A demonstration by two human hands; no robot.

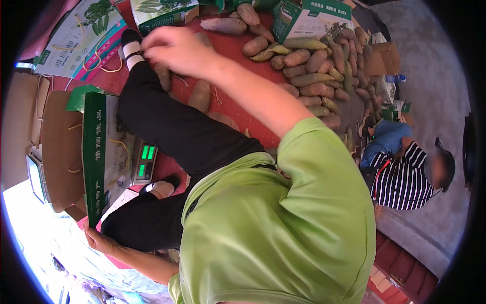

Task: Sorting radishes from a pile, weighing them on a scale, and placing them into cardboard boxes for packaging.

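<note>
My left hand (102, 241) grips the lower corner of an open green-and-white carton (94, 157). The carton has brown inner flaps and cord handles, and stands against a scale (143, 161) with green lit digits. My right hand (174, 49) is raised over the red floor covering, close to my shoe (130, 39). Its fingers are loosely bent and somewhat blurred, and I see nothing between them. Sweet potatoes lie near it, one large one (199, 96) below my forearm and another (223, 25) beyond the hand.
A big heap of sweet potatoes and long green radishes (311, 79) lies to the right. Printed cartons stand at the back (316, 23) and far left (76, 38). A person in a striped shirt (405, 177) crouches at right. Bright plastic sheeting (66, 258) spreads at lower left.
</note>
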